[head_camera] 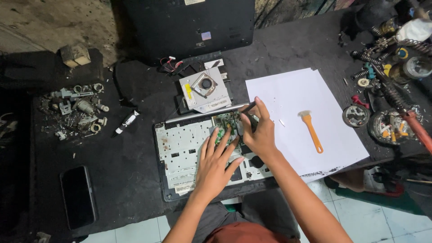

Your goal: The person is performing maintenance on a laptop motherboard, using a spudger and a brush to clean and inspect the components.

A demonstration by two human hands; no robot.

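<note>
Seen from above, an opened laptop base (189, 153) lies at the centre of the frame on a dark desk (126, 180), its pale inner frame and a small green circuit board (227, 123) exposed. The left hand (216, 164) rests flat on the base, fingers (215, 137) spread, tips touching the board. Just right of it, the right hand (258, 132) has its fingers curled and pinching a thin dark tool (249, 108) over the board's upper edge. Above the base sits a removed metal plate with a fan (204, 90). White paper (292, 99) to the right carries an orange-handled brush (311, 130). A black phone (78, 195) lies at lower left.
</note>
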